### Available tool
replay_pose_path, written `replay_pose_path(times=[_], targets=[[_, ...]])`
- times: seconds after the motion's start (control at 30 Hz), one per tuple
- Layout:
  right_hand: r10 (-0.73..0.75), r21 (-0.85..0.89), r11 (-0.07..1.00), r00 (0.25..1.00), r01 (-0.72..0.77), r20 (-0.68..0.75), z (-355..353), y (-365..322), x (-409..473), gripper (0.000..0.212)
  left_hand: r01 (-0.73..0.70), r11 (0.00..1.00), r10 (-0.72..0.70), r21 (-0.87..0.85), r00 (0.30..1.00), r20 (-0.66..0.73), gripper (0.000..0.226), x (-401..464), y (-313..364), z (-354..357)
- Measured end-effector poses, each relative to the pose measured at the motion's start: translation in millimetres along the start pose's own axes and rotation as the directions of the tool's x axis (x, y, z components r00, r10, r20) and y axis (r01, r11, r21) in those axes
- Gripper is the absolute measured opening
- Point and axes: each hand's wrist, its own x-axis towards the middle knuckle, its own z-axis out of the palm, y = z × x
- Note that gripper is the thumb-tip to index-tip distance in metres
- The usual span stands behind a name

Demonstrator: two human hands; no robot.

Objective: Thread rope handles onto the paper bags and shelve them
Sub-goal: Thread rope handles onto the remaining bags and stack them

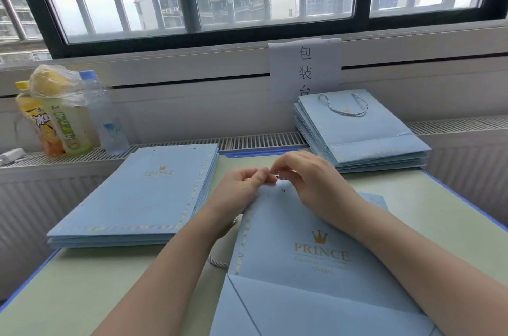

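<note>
Your two bare forearms reach forward from the bottom of the frame and converge at centre. Your left hand [242, 187] has its fingers curled inward, thumb and fingertips pinched together. Your right hand [308, 176] arches over from the other side, wrist raised, its curled fingers meeting the left hand's fingertips. Both hands touch at the pinch point.

Both forearms bare, no sleeves; left hand [242, 187], right hand [310, 179].

Pale blue paper bag [308, 267] with gold crown print, blue-white twisted rope handle [217, 262], pale green table [110, 294] edged blue
</note>
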Motion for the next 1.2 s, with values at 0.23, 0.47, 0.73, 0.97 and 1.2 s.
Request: replay_pose_path(times=[0.23, 0.47, 0.73, 0.97, 1.2], targets=[[0.095, 0.2, 0.975, 0.995, -0.092, -0.007, -0.7, -1.6, 0.8, 0.017, 0.0, 0.997, 0.008, -0.081, 0.995, 0.097, 0.019, -2.5, 2.0, -2.8], [0.171, 0.271, 0.947, 0.985, -0.174, 0.036, -2.1, -3.7, 1.5, 0.025, -0.019, 0.994, 0.028, -0.105, 0.996, 0.088, 0.008, -4.5, 4.3, -2.1], [0.117, 0.153, 0.981, 0.993, -0.118, 0.017, 0.0, 1.4, 0.8, 0.015, -0.077, 0.996, 0.08, -0.033, 0.993, 0.085, 0.027, -4.9, 6.4, 0.0], [0.042, 0.08, 0.996, 0.999, -0.042, 0.001, 1.3, 1.9, 1.0, 0.011, -0.081, 0.997, 0.082, -0.015, 0.991, 0.103, 0.023, -5.3, 4.7, -1.0], [0.04, 0.027, 0.999, 0.999, -0.04, -0.013, -4.3, -2.7, 2.1, 0.019, -0.079, 0.993, 0.081, -0.088, 0.997, 0.016, 0.015, -4.2, 3.7, -0.2]])
